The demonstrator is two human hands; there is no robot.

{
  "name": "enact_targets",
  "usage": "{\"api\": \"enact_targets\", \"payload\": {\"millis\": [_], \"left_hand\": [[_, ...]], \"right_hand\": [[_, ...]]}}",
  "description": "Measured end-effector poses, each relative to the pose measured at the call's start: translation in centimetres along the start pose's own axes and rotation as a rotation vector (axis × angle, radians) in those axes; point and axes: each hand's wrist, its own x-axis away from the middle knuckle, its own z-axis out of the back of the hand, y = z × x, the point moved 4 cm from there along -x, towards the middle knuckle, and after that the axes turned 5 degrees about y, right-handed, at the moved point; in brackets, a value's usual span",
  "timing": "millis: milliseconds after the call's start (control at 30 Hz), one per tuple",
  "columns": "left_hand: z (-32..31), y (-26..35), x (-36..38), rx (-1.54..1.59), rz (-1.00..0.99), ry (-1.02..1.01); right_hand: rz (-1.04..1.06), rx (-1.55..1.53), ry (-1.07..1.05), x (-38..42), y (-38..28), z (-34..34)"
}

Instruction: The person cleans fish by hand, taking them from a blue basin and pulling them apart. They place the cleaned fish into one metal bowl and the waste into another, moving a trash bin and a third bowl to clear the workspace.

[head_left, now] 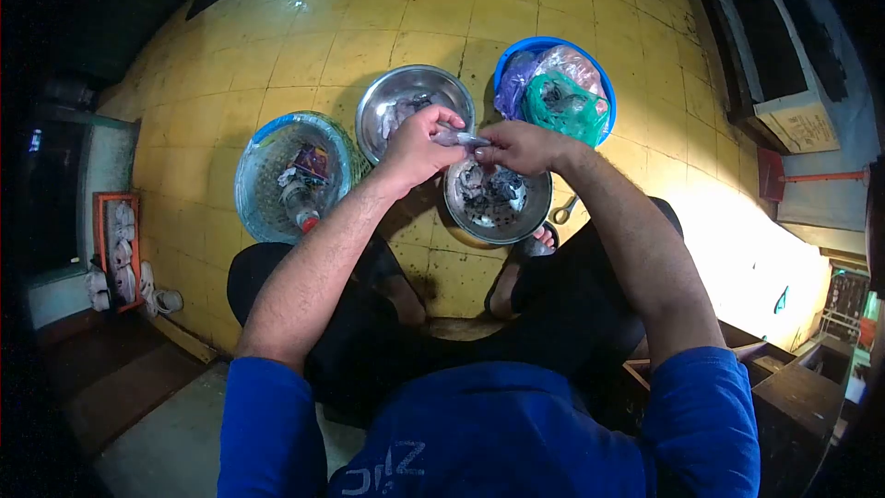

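Between my two hands, over the metal bowls, is a small grey squid-like piece (458, 139). My left hand (422, 146) has its fingers closed round the piece's left part. At the piece's right end, my right hand (522, 147) pinches it. Behind my left hand stands a steel bowl (376, 103) with more greyish pieces (406, 109) in it. Below my right hand, a second metal bowl (539, 212) holds dark, wet scraps (484, 194). Dark-handled scissors (563, 212) lie on the floor just right of that bowl, partly hidden.
On the left is a basin (249, 189) holding a red-capped bottle (300, 206) and packets. A blue tub (605, 78) with green (567, 111) and purple plastic bags stands at the back right. My feet flank the tiled floor (452, 277); a shoe rack (117, 249) is far left.
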Motion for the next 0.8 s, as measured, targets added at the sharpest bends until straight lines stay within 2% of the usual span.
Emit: {"api": "enact_targets", "payload": {"millis": [33,100,133,200,233,267,333,367,433,467,533,667,733,767,800], "left_hand": [[0.1,-0.2,0.0,0.001,0.001,0.001],[-0.4,1.1,0.7,-0.434,-0.374,-0.052],[-0.8,1.1,1.0,-0.434,-0.374,-0.053],[-2.0,1.0,1.8,-0.709,-0.281,-0.059],[-2.3,-0.3,1.7,-0.740,-0.393,-0.002],[-2.3,-0.1,1.9,-0.740,-0.393,-0.002],[-2.4,-0.4,2.0,-0.868,-0.275,-0.113],[-2.3,-0.4,2.0,-0.868,-0.274,-0.113],[-2.4,-0.4,1.9,-0.921,-0.312,-0.208],[-2.3,-0.1,2.0,-0.920,-0.312,-0.209],[-2.0,0.2,2.1,-0.930,-0.207,-0.243],[0.3,-1.6,1.2,-0.967,-0.193,-0.195],[1.1,-2.0,0.9,-0.822,-0.289,-0.122],[1.2,-2.0,0.6,-0.792,-0.262,-0.150],[1.3,-2.0,0.5,-0.794,-0.262,-0.148]], "right_hand": [[-0.055,0.108,-0.017,0.1,0.1,0.0],[-0.025,0.150,-0.024,0.2,-0.3,-0.1],[0.007,0.195,-0.029,0.2,-0.5,-0.1],[-0.013,0.228,-0.040,-0.1,-0.3,-0.6],[-0.032,0.261,-0.051,-0.3,-0.2,-0.9],[-0.031,0.261,-0.051,-0.3,0.2,-1.2],[0.117,0.294,-0.021,-0.2,0.6,-1.7],[0.117,0.294,-0.022,-0.1,0.2,-1.6],[0.039,0.348,-0.176,0.5,-1.2,-1.3],[0.039,0.348,-0.176,0.9,-1.8,-1.0],[-0.065,0.337,-0.252,1.3,-2.2,-0.6],[-0.123,0.399,-0.303,1.3,1.2,-0.7],[-0.301,0.273,-0.308,1.6,2.0,-0.6],[-0.300,0.273,-0.308,1.3,2.9,-0.9],[-0.235,0.428,-0.331,0.8,4.0,-1.5]]}}
